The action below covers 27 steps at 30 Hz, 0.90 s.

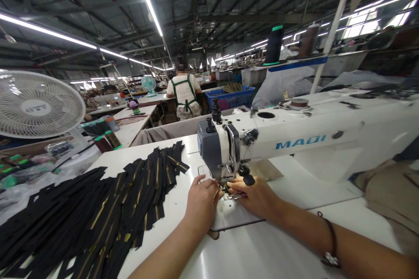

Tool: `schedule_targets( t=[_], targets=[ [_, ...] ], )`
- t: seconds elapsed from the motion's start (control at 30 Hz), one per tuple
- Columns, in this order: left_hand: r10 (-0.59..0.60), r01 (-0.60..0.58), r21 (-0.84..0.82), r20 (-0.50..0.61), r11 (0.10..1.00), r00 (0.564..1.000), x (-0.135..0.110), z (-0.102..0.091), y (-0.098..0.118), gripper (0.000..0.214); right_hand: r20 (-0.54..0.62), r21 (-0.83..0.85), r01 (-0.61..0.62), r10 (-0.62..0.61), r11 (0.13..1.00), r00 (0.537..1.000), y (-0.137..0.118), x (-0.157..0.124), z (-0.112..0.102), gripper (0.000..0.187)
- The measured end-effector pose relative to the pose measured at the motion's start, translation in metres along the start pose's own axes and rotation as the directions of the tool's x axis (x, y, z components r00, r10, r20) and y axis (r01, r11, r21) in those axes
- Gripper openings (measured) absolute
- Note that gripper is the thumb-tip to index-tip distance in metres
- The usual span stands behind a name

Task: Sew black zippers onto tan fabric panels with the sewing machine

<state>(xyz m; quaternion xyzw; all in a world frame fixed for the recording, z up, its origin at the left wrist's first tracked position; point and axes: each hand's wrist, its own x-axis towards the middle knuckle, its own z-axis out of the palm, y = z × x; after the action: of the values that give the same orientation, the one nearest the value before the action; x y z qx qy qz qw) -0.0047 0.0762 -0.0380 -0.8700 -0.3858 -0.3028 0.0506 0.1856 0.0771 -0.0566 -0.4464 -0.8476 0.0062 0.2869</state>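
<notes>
A white MAQI sewing machine (294, 139) stands on a white table (262, 253). Both my hands are at its needle and presser foot (225, 181). My left hand (202, 202) is curled, its fingertips pressed down just left of the foot. My right hand (257, 196) lies just right of the foot with its fingers pinched toward the needle. What the fingers hold is hidden under the machine head. A big heap of black zippers with gold teeth (98, 213) lies to the left of my left hand.
A white desk fan (36, 104) stands at far left beside thread cones (113, 139). Tan fabric (393, 196) lies at right. A person in a green-strapped apron (183, 93) sits further back with their back turned, near a blue basket (234, 96). Thread spools (274, 45) stand above the machine.
</notes>
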Motion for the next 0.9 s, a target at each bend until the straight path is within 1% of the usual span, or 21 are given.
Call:
schedule_targets(
  t=[0.2, 0.3, 0.37, 0.4, 0.5, 0.53, 0.6, 0.67, 0.7, 0.77, 0.8, 0.83, 0.9],
  targets=[
    [-0.024, 0.024, 0.002, -0.004, 1.000, 1.000, 0.002, 0.001, -0.001, 0.011, 0.039, -0.024, -0.052, 0.053, 0.998, 0.998, -0.001, 0.002, -0.001, 0.019],
    [-0.030, 0.030, -0.003, -0.010, 1.000, 0.999, 0.000, 0.000, 0.000, 0.010, 0.049, -0.038, -0.089, 0.091, 0.995, 0.995, -0.003, 0.004, -0.006, 0.016],
    [-0.034, 0.034, -0.008, -0.034, 0.999, 0.999, -0.004, -0.004, 0.003, 0.011, 0.069, -0.052, -0.115, 0.118, 0.992, 0.991, -0.009, 0.004, -0.013, 0.015],
    [-0.039, 0.039, -0.006, -0.046, 0.999, 0.998, -0.006, -0.006, 0.005, 0.012, 0.097, -0.067, -0.129, 0.135, 0.989, 0.986, -0.014, 0.002, -0.017, 0.015],
    [-0.048, 0.048, 0.008, -0.042, 0.999, 0.998, -0.011, -0.014, 0.015, 0.016, 0.200, -0.109, -0.156, 0.175, 0.982, 0.964, -0.035, -0.016, -0.029, 0.021],
    [-0.048, 0.049, 0.014, -0.026, 0.999, 0.998, -0.013, -0.015, 0.019, 0.016, 0.211, -0.108, -0.146, 0.166, 0.983, 0.963, -0.042, -0.025, -0.032, 0.024],
    [-0.052, 0.052, 0.025, 0.020, 0.998, 0.998, -0.014, -0.017, 0.025, 0.014, 0.181, -0.065, -0.076, 0.086, 0.995, 0.980, -0.054, -0.047, -0.036, 0.031],
    [-0.064, 0.060, 0.046, 0.076, 0.997, 0.995, -0.013, -0.018, 0.031, 0.013, 0.102, -0.015, 0.005, -0.003, 1.000, 0.995, -0.059, -0.063, -0.039, 0.033],
    [-0.071, 0.065, 0.059, 0.105, 0.996, 0.992, -0.013, -0.018, 0.033, 0.016, 0.061, -0.008, 0.013, -0.012, 1.000, 0.998, -0.059, -0.067, -0.040, 0.031],
    [-0.085, 0.072, 0.086, 0.156, 0.994, 0.984, -0.011, -0.019, 0.037, 0.020, 0.024, -0.038, -0.038, 0.039, 0.999, 0.999, -0.053, -0.064, -0.046, 0.033],
    [-0.093, 0.077, 0.098, 0.174, 0.992, 0.980, -0.011, -0.020, 0.039, 0.021, 0.041, -0.070, -0.081, 0.084, 0.994, 0.996, -0.048, -0.058, -0.049, 0.036],
    [-0.103, 0.084, 0.110, 0.185, 0.990, 0.977, -0.010, -0.021, 0.040, 0.021, 0.080, -0.099, -0.107, 0.115, 0.989, 0.990, -0.041, -0.050, -0.053, 0.038],
    [-0.124, 0.100, 0.133, 0.188, 0.986, 0.974, -0.011, -0.021, 0.044, 0.022, 0.195, -0.140, -0.104, 0.131, 0.985, 0.972, -0.027, -0.029, -0.058, 0.034]
  ],
)
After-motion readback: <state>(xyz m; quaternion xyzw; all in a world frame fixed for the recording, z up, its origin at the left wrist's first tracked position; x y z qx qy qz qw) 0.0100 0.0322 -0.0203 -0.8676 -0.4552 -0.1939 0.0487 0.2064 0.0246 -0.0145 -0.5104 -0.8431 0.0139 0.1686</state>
